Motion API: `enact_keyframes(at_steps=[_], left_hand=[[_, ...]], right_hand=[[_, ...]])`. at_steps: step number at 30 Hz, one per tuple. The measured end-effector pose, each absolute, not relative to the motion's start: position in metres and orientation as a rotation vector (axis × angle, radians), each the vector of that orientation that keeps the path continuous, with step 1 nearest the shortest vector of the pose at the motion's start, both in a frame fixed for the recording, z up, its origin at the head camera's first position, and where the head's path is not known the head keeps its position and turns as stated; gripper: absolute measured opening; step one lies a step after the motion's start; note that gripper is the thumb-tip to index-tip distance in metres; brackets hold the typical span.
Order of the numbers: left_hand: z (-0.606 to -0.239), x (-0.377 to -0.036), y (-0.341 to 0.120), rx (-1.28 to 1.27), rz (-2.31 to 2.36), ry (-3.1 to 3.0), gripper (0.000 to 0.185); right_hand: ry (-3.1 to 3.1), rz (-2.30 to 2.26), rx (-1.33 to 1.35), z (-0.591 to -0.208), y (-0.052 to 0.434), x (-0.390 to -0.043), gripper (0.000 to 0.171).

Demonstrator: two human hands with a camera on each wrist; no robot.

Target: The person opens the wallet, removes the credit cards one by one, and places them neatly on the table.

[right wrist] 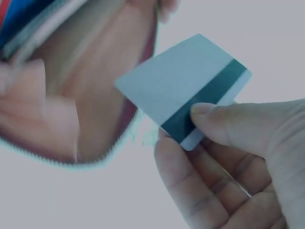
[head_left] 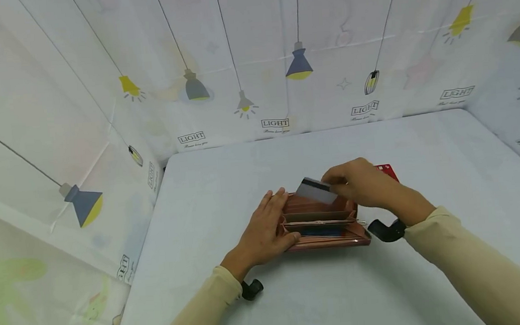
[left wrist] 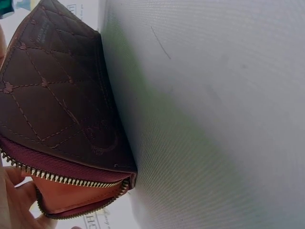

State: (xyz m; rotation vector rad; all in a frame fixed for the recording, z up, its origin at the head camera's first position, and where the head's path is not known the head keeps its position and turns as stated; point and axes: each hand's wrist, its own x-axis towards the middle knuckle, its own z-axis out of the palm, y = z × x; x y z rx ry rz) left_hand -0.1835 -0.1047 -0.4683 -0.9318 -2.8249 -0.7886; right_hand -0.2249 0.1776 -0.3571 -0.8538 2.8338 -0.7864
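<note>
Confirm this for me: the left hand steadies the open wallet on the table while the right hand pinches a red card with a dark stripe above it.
Not quite. The card pinched by the right hand is pale grey with a dark stripe, not red, as the right wrist view shows. The rest holds: the left hand steadies the open wallet on the table.

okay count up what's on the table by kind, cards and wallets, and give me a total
Cards: 3 - grey card pinched in the right hand, red card lying behind that hand, blue card in the wallet.
Wallets: 1 - open brown wallet, held by the left hand.
Total: 4
</note>
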Motion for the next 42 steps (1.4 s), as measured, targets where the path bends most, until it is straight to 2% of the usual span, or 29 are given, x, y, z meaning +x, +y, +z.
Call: enact_keyframes(at_steps=[5, 12, 18, 25, 31, 42], left_hand=[[-0.469, -0.184, -0.105, -0.932, -0.796, -2.819, 0.094], [-0.47, -0.183, -0.105, -0.898, -0.834, -2.825, 0.094], [-0.47, -0.181, -0.106, -0.89, -0.84, -2.831, 0.094], [-0.469, -0.179, -0.109, -0.894, -0.852, -2.813, 0.094], [-0.468, -0.178, -0.107, -0.91, -0.859, -2.808, 0.093], [-0.468, -0.18, -0.103, -0.939, -0.844, -2.778, 0.092]], right_hand=[[2.918, -0.954, -0.697, -0.345, 0.212, -0.232, 0.022], [2.942, -1.167, -0.265, -0.345, 0.274, -0.25, 0.034], [2.877, -1.396, -0.003, -0.368, 0.33, -0.265, 0.044], [2.728, -1.474, 0.221, -0.414, 0.382, -0.276, 0.05], [2.678, -1.406, 0.333, -0.44, 0.401, -0.28, 0.044], [2.694, -1.208, 0.396, -0.458, 0.402, -0.284, 0.044]])
